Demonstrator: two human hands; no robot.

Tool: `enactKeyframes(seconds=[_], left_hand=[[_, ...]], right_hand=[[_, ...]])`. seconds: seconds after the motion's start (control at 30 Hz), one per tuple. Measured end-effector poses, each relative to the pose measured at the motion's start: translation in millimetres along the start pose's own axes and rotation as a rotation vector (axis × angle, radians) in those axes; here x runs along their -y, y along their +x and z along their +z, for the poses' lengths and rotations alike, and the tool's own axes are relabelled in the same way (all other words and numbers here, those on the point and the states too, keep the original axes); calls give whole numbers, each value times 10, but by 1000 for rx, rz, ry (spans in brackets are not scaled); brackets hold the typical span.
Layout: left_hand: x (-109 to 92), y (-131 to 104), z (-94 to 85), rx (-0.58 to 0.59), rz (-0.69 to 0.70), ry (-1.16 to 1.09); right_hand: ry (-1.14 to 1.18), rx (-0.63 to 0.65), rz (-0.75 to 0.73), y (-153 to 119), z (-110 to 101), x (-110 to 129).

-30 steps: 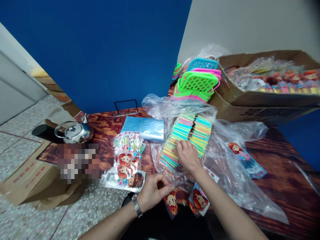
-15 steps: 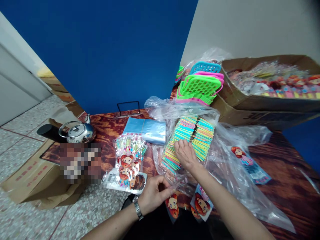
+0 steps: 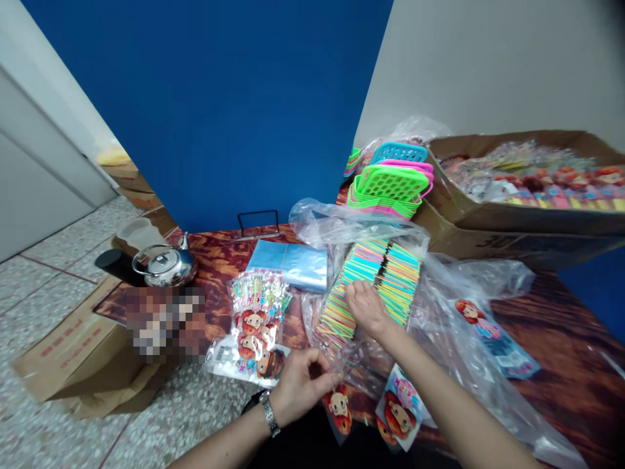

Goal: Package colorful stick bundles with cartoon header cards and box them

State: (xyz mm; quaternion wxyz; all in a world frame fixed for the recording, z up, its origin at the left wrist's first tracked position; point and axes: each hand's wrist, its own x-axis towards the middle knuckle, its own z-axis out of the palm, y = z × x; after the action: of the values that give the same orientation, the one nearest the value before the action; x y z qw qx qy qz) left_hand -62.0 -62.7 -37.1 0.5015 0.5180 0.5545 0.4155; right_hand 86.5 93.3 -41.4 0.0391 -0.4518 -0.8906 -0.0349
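My right hand (image 3: 368,309) reaches into a large pile of thin, brightly coloured plastic sticks (image 3: 398,280), its fingers curled down on their left part. The pile lies on an opened clear plastic bag (image 3: 312,218). Nearer to me, my left hand (image 3: 305,384) pinches thumb and fingers together at the upper edge of a small printed bag (image 3: 340,412) with a red-haired cartoon figure. Another printed bag (image 3: 401,407) lies at the table edge under my right forearm. To the left of the pile, filled printed packets (image 3: 256,326) overlap in a stack.
Blue plastic sleeves (image 3: 290,264) lie behind the packets. Green, pink and blue baskets (image 3: 390,185) are stacked at the back, beside a cardboard box (image 3: 488,218) of packets. A steel kettle (image 3: 168,267) stands left, above a brown carton (image 3: 68,345). A printed bag (image 3: 498,339) lies right.
The whole view has shifted slightly, so things sit a little lower. My right hand stays on the sticks and my left hand keeps its pinch at the printed bag.
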Motion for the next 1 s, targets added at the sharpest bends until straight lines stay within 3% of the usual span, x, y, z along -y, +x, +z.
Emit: enactKeyframes(seconds=[0.17,0.33,0.43,0.53,0.7,1.0], left_hand=[[-13,22,-27,13,-23,-60],[-1,39,-44,24,-21,-125],[18,31,-36,44,-51,-194],[13,29,-3,102,-69,-378],[-23,73,52,172,-125,-705],[-6,88,-35,201,-80,-668]], right_hand=[[246,17,69,-53,-118,-74],[1287,69,136,-250,-95,25],[1544,60,204,-333,-96,163],[1574,-10,201,-387,-179,315],[1365,-156,123,-515,-302,503],[1122,-269,-134,-619,-207,534]])
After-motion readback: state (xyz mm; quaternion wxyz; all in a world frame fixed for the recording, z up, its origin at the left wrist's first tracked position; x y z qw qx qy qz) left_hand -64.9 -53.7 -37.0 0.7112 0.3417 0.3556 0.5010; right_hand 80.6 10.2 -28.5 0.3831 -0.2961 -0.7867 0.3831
